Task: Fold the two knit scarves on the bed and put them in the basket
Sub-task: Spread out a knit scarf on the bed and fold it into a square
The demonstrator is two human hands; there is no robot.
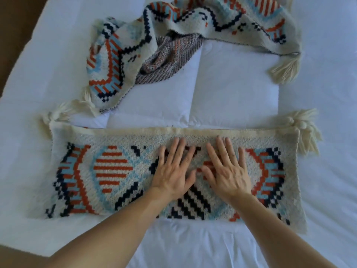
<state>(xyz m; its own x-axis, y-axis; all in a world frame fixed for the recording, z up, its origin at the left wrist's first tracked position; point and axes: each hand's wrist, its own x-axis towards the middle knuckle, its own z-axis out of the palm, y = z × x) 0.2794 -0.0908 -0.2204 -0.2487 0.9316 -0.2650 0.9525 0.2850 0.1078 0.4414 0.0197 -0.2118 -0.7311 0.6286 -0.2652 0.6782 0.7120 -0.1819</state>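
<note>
Scarves: the near scarf (116,175) lies flat on the bed (318,74), apparently already doubled. Left hand (173,171) and right hand (226,169), fingers straight, press its middle. Next probably another fold. Second scarf (193,29) lies rumpled behind; no basket visible.

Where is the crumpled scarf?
Head view: the crumpled scarf lies top centre on the bed, beyond the flat scarf that the left hand and right hand press.
</note>
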